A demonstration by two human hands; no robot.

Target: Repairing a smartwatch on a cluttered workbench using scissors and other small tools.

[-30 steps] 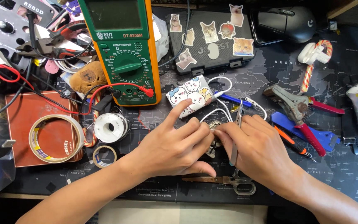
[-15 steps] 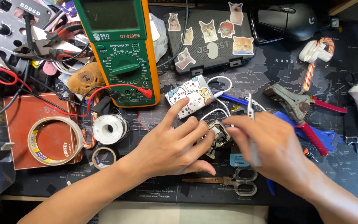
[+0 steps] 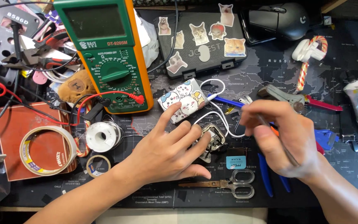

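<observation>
Metal, small and silvery: the component [image 3: 212,139] lies on the dark map-printed mat [image 3: 270,70] between our two hands; our left hand [image 3: 166,153] rests flat beside it, fingers spread and loose, the fingertips [image 3: 204,139] touching its left edge, gripping nothing; our right hand [image 3: 282,141] hovers just right of it, fingers curled around a thin metal tool [image 3: 276,141] whose shaft runs down across the palm; the tool's tip is hidden, so we cannot tell whether it reaches the component.

Nearest us, scissors [image 3: 228,184] lie flat below the hands; a small blue-labelled card [image 3: 235,162] sits just above their handles.

Against half a second ago: right hand has drawn back to the right, off the component; component now more exposed; left hand much as before.

Further out: a sticker-covered white case [image 3: 183,103] with a white cable [image 3: 218,108] just beyond the left index finger; a solder spool [image 3: 100,136] and tape rolls [image 3: 46,150] to the left; a green-and-orange multimeter [image 3: 104,49] and a black mouse [image 3: 278,18] at the far edge.
</observation>
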